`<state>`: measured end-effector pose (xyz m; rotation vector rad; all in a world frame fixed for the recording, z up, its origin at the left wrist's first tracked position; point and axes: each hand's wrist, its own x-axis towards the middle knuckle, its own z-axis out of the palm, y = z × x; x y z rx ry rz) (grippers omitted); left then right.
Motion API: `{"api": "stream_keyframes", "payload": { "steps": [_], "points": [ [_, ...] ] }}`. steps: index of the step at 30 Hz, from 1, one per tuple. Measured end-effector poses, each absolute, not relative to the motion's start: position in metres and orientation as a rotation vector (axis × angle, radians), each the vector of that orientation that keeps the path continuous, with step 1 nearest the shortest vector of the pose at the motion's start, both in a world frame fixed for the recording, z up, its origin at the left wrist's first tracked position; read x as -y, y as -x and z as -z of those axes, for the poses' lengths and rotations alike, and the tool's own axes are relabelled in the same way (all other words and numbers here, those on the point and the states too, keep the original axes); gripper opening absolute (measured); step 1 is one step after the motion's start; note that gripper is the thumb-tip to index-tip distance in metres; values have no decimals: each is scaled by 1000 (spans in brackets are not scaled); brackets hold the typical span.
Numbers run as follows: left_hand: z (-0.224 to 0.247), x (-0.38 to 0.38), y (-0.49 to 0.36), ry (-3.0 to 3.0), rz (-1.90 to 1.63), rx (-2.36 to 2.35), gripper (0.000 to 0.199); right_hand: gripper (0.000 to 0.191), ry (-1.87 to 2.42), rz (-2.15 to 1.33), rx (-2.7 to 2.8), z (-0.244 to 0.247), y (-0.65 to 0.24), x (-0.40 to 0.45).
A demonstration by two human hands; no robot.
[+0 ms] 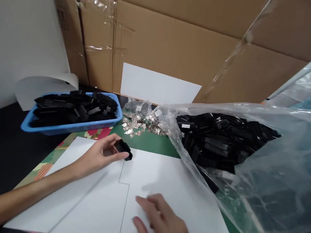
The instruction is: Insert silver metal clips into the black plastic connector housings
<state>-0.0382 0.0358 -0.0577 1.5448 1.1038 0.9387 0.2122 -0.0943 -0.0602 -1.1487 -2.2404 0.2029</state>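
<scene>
Left hand (pixel 98 155) grasping black part (pixel 124 149), centre of frame
Right hand (pixel 166 223) lower right of centre, fingers parted, apparently holding nothing, over white paper (pixel 100 200)

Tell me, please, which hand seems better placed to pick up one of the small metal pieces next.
Probably the right hand: it looks empty and open. The left hand, though nearer the small metal pieces, holds a black plastic part.

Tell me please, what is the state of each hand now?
Left hand: closed on a black plastic part.
Right hand: open, fingers slightly bent, no held thing visible, over the white paper.
</scene>
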Motion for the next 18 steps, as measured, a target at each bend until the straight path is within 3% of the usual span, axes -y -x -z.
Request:
{"api": "stream_keyframes", "payload": {
  "steps": [4, 7, 9, 13, 18],
  "points": [
    [56, -29, 38, -1601, -953, -948, 37, 39, 1068, -81, 2532, 58, -184, 68],
    [53, -25, 38, -1690, -901, -900, 36, 26, 1180, -195, 2545, 50, -179, 53],
    [51, -24, 38, -1746, -858, -912, 34, 13, 1249, -468, 2479, 41, -180, 45],
    [50, -24, 40, -1899, -770, -1005, 28, 24, 1379, -899, 2276, 29, -178, 38],
    [56, -27, 43, -1962, -748, -1103, 31, 20, 1205, -830, 2162, 37, -179, 39]
  ]
}}
